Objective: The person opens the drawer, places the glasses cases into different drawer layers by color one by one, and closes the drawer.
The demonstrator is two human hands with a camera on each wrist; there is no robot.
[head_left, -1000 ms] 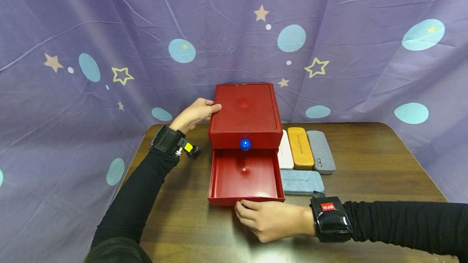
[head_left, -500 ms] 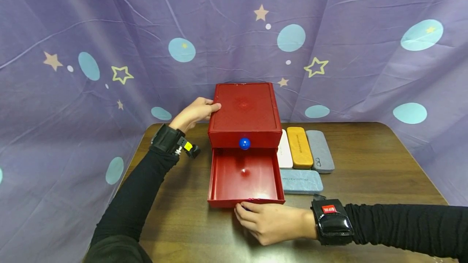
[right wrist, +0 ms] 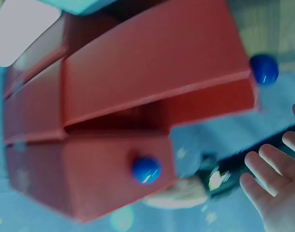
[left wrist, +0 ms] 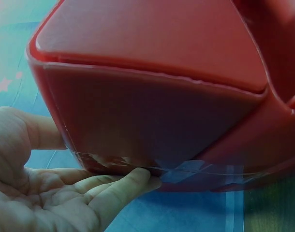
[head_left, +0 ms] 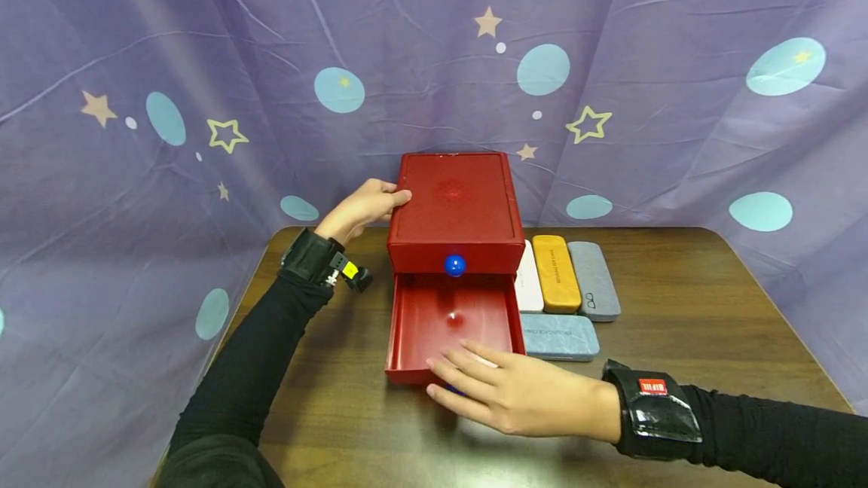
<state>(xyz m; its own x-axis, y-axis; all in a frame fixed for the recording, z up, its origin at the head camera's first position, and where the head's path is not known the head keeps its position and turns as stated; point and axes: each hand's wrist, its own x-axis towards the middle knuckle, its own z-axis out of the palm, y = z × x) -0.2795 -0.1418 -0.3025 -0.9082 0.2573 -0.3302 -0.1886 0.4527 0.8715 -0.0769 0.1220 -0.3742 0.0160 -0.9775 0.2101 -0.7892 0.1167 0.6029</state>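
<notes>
Purple star-printed curtain (head_left: 420, 36) behind; wooden table (head_left: 692, 307) beneath. Red drawer box (head_left: 450, 202), between the hands. Handling, judged: light, stiff plastic, somewhat slippery; best held by the lower knob (right wrist: 264, 69), body braced. Appearance: glossy, two-tier, upper blue knob (head_left: 455, 266), lower drawer (head_left: 417, 330) standing out. Left hand (head_left: 359, 209) pinches the box's edge beside it; right hand (head_left: 502, 390) spread over the drawer's front.

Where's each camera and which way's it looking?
Head: worn there, facing forward and down at the red box; left hand, right hand and sleeves show.
Left wrist: worn there, facing the red box close up; left hand shows.
Right wrist: worn there, facing blue knobs; both hands show.
Head and right wrist share both hands.
</notes>
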